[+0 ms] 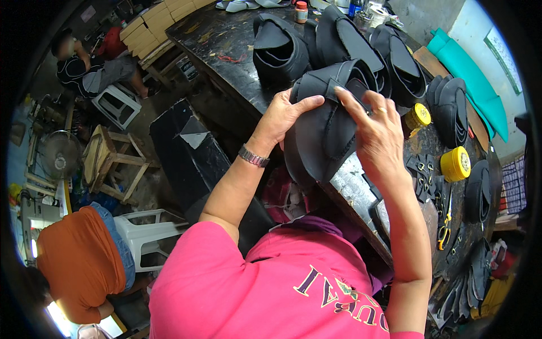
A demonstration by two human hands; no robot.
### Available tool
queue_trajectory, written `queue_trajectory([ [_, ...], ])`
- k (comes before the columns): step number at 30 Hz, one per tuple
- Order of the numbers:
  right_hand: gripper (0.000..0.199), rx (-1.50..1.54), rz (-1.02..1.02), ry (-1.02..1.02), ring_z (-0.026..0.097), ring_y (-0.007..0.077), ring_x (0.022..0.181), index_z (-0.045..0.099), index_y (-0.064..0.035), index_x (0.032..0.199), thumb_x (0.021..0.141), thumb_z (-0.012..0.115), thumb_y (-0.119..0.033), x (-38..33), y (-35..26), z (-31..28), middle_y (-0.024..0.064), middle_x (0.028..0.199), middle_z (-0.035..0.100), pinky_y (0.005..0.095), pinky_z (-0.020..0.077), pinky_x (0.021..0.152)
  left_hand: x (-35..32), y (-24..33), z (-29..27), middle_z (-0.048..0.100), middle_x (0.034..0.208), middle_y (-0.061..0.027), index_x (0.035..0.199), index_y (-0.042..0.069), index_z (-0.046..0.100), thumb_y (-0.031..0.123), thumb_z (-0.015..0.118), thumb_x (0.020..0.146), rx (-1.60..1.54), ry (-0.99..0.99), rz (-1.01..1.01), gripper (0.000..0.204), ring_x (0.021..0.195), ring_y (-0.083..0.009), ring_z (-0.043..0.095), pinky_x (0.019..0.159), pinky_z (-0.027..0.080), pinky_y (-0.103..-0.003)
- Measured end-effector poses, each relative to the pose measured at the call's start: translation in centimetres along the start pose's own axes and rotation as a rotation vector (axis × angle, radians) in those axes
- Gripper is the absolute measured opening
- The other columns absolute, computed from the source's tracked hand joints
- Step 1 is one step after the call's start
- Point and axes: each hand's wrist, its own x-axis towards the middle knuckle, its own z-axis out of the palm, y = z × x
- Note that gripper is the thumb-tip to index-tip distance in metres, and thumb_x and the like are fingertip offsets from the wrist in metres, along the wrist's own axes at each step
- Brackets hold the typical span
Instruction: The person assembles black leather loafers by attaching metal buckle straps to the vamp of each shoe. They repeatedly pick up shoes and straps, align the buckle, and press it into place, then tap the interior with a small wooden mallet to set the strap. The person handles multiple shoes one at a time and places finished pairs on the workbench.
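My left hand [280, 117] grips a nested bundle of black shoe uppers [317, 131] at its left edge, thumb on top and other fingers hidden behind. At the bundle's upper right, my right hand [379, 133] has its index finger on a narrow black strap and its other fingers curled against the uppers. The bundle is held tilted above the table's near edge. Just beyond it, more black uppers [278, 52] stand in groups on the dark worktable [217, 42].
Yellow tubs [455, 164], scissors [445, 229] and buckled black straps [422, 172] lie on the table at right. A red-lidded jar [301, 12] is at the back. Left are a wooden stool [116, 161], a white chair [148, 231], and two people, one in orange [82, 260].
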Motion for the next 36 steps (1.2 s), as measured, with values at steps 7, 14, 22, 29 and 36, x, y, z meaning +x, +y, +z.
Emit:
queue_trajectory([
  [7, 0.061, 0.209, 0.046, -0.015, 0.053, 0.0304, 0.102, 0.051, -0.0159, 0.137, 0.078, 0.063, -0.004, -1.9, 1.8, 0.3, 0.0137, 0.110, 0.055, 0.0408, 0.0428, 0.086, 1.8, -3.3, -5.1, 0.061, 0.125, -0.0151, 0.131, -0.006, 0.050, 0.016, 0.068, 0.092, 0.051, -0.022, -0.076, 0.049, 0.110, -0.0199, 0.061, 0.098, 0.048, -0.034],
  [14, 0.015, -0.283, 0.487, 0.261, 0.062, 0.0324, 0.087, 0.066, -0.0066, 0.090, 0.079, 0.070, -0.015, -15.4, 17.9, -8.7, 0.0106, 0.085, 0.065, 0.0428, 0.0500, 0.077, 1.7, -6.3, -7.0, 0.048, 0.138, -0.0156, 0.143, 0.001, 0.043, 0.005, 0.061, 0.095, 0.405, 0.183, 0.110, 0.051, 0.125, -0.0192, 0.048, 0.107, 0.036, -0.029],
  [22, 0.025, -0.927, 0.992, -0.235, 0.058, 0.0319, 0.105, 0.060, -0.0050, 0.105, 0.081, 0.065, -0.013, -30.9, 31.8, -12.3, 0.0105, 0.108, 0.060, 0.0460, 0.0521, 0.081, 0.9, -5.0, -5.4, 0.057, 0.132, -0.0120, 0.134, -0.001, 0.053, 0.000, 0.055, 0.095, 0.934, 0.202, 0.205, 0.040, 0.119, -0.0204, 0.056, 0.105, 0.040, -0.031],
  [29, 0.021, -1.127, 0.896, -0.189, 0.059, 0.0267, 0.099, 0.058, -0.0093, 0.102, 0.081, 0.061, -0.007, -32.0, 32.5, -10.5, 0.0071, 0.102, 0.059, 0.0429, 0.0497, 0.078, -0.2, -3.7, -2.6, 0.057, 0.129, -0.0068, 0.132, 0.000, 0.057, -0.004, 0.053, 0.094, 1.045, 0.292, 0.344, 0.038, 0.121, -0.0176, 0.053, 0.105, 0.040, -0.031],
  [36, 0.016, -0.903, 0.976, -0.184, 0.064, 0.0328, 0.095, 0.059, -0.0098, 0.100, 0.085, 0.055, -0.008, -32.7, 33.8, -12.0, 0.0124, 0.097, 0.065, 0.0477, 0.0489, 0.077, -0.5, -4.1, 1.1, 0.056, 0.131, -0.0063, 0.127, 0.000, 0.059, -0.002, 0.052, 0.096, 0.924, 0.363, 0.515, 0.032, 0.121, -0.0169, 0.053, 0.103, 0.042, -0.030],
])
